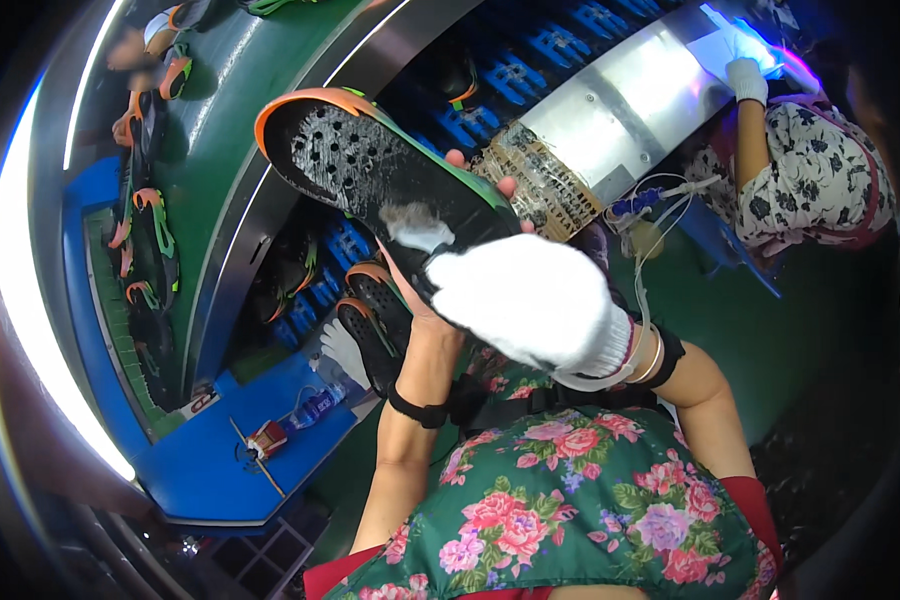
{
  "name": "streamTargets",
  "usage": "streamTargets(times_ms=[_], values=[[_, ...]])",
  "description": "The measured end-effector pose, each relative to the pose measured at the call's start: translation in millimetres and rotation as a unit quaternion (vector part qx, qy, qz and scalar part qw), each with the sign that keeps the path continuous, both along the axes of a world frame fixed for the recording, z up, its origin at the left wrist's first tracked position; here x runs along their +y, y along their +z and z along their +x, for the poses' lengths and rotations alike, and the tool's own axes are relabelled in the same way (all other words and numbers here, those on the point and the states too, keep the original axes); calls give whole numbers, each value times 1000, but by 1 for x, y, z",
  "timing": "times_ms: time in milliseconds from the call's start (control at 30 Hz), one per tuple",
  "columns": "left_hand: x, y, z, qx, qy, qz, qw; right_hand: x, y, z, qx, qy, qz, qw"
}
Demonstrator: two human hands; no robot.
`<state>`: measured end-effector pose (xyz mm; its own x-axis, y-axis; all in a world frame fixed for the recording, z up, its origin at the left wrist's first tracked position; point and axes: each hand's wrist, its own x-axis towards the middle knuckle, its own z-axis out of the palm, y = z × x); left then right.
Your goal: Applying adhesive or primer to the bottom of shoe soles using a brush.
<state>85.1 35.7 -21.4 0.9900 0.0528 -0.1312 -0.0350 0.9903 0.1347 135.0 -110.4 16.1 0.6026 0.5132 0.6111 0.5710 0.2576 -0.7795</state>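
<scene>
Green conveyor belt (230, 110) curves away toward 10 o'clock, with a row of orange-and-green shoes (150, 215) farther out, while at 2 o'clock a co-worker (815, 175) sits with one white-gloved hand (746, 80) near a bright bluish light. Just above the middle of the view, toward 11 o'clock, hangs a black sole (370, 165) rimmed in orange and green, its perforated face turned up and its orange end pointing to 10 o'clock. The person's bare left hand (415, 302) grips it from beneath, spread across its width, thumb along the 8 o'clock edge and fingertips showing at the 2 o'clock edge. Gloved right hand (530, 300) covers the near end, its fingers curled in, apparently closed on a pale-tufted brush (416, 226) whose tip touches the sole's middle. Pale, wet-looking streaks lie over the holes at the orange end, so that part seems worked over, though unevenly; the plain dark middle looks less done, and the near end is hidden, so its state cannot be told. Two similar soles (375, 315) rest near 9 o'clock, beyond the left wrist, apparently outside the work in hand.
</scene>
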Motion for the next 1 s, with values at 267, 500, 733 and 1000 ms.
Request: streamTargets(times_ms=[267,500,733,1000], values=[[4,-11,4,-88,-13,-27,996,-12,-14,-7,-43,-12,-10,999],[4,-20,0,-148,-37,-5,988,-25,-15,-20,25,61,-25,998],[9,-22,10,-188,-75,-25,979,-36,-3,-13,-5,102,30,994],[23,-23,7,-145,-59,13,988,-35,-10,-21,-82,69,1,994]])
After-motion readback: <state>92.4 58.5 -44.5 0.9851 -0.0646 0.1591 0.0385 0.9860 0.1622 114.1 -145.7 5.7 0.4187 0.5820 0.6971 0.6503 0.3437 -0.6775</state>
